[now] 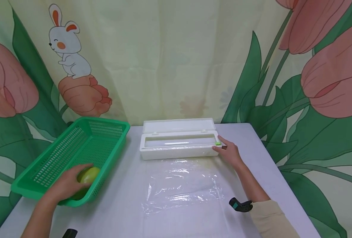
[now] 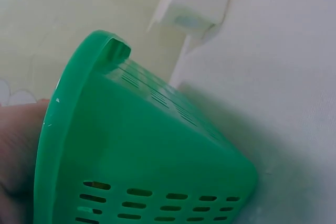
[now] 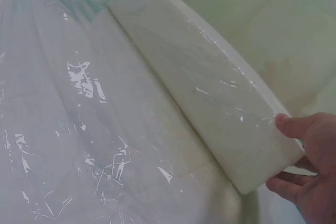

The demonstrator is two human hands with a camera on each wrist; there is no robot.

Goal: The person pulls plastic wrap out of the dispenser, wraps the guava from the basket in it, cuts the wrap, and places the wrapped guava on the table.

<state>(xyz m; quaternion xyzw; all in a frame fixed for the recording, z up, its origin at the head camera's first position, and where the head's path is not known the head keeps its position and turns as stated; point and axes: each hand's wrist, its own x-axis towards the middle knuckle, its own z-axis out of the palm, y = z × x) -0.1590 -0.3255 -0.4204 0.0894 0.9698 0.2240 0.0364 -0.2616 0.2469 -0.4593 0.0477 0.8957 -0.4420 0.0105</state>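
- Green plastic makes up the big basket (image 1: 88, 145) on the left of the table (image 1: 122, 205) in the head view. A round yellow-green fruit (image 1: 89, 175) sits inside, at the near end.
- Also in the head view, the left hand (image 1: 68, 181) reaches over the near rim with its back up. Its fingers bend round the fruit and hold it.
- To the right stands a white film box (image 1: 177, 153). Its lid (image 1: 179, 125) is tipped back, and a roll (image 1: 179, 142) lies inside. The right arm stretches forward, and the right hand (image 1: 230, 152) grips the box's right end, near a little green slider (image 1: 218, 143).
- Done, as it looks here: the lid is open and clear film (image 1: 182, 188) is spread on the table, joined to the box. Not done, I think: the fruit is in the basket, not on the film, and no film is round it.
- The left wrist view shows the basket's outside wall and a bit of the hand behind the rim. The fruit is hidden, so I cannot tell the grip from there.
- In the right wrist view, the right hand pinches the box's end with bent fingers. Shiny, wrinkly film lies next to the box.
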